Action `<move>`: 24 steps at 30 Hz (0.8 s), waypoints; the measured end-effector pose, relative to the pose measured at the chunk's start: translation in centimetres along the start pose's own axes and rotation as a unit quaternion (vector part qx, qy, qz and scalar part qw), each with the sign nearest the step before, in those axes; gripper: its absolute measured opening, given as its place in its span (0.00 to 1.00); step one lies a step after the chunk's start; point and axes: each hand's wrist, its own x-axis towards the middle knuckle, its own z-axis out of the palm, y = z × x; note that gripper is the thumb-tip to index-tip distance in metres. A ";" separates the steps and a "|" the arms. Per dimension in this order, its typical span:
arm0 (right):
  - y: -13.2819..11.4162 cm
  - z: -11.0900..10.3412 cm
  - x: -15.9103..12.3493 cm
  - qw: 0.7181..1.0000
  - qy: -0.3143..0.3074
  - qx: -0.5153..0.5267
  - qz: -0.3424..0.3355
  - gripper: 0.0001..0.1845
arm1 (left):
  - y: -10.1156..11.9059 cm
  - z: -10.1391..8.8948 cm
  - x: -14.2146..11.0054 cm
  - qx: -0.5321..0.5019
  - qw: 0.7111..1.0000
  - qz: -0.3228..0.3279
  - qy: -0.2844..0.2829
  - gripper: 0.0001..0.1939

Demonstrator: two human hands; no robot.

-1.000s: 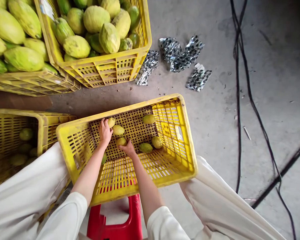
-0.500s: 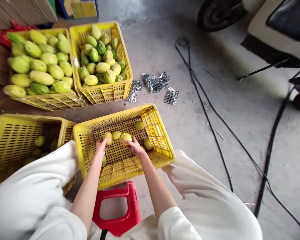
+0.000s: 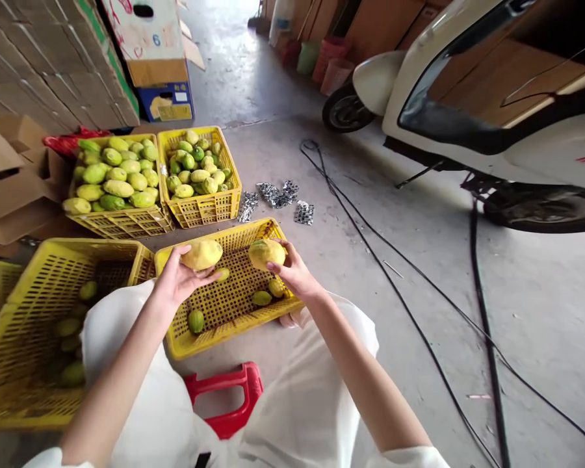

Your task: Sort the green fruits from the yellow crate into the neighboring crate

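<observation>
My left hand (image 3: 179, 278) holds a yellow papaya (image 3: 202, 254) above the near yellow crate (image 3: 231, 336), thumb over its end and fingers spread underneath. Over the same crate's right half, my right hand (image 3: 296, 272) grips another papaya (image 3: 266, 255), yellow with a greenish patch. Inside that crate lie a few more fruits: a green papaya (image 3: 195, 320) at the left, a yellow-green one (image 3: 262, 298) and a yellow one (image 3: 275, 288) at the right. A further papaya (image 3: 223, 275) shows partly behind my left fingertips.
Two full crates of papayas (image 3: 117, 188) (image 3: 198, 174) stand beyond. Left of my leg is a deeper yellow crate (image 3: 24, 312) with several fruits. A red stool (image 3: 227, 424) sits between my legs. Foil scraps (image 3: 277, 194), black cables (image 3: 365, 237) and a scooter (image 3: 448, 123) are to the right.
Both hands have lifted their papayas up from inside the near crate and moved apart. The view has tilted up, showing more of the scooter and boxes.
</observation>
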 end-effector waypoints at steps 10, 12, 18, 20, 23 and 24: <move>-0.4 0.8 -0.7 1.000 -0.005 0.011 -0.013 0.36 | -2.9 1.0 -0.1 0.015 0.999 -0.024 0.017 0.16; 0.0 1.5 -0.3 0.999 0.013 0.030 0.003 0.35 | -2.7 1.3 0.1 0.021 1.000 -0.021 0.001 0.17; 1.3 2.1 0.8 0.993 0.049 0.085 0.070 0.32 | -2.8 1.4 0.8 0.015 1.000 -0.017 -0.016 0.14; 1.4 1.9 0.9 0.994 0.034 0.068 0.080 0.32 | -2.8 1.3 0.9 0.007 1.000 -0.028 -0.006 0.14; 1.5 1.8 0.8 0.995 0.023 0.025 0.095 0.30 | -2.8 1.1 1.0 -0.003 0.999 -0.038 0.005 0.12; 1.6 1.8 0.7 0.995 0.027 0.019 0.099 0.29 | -2.8 1.1 1.0 -0.005 0.999 -0.040 0.004 0.11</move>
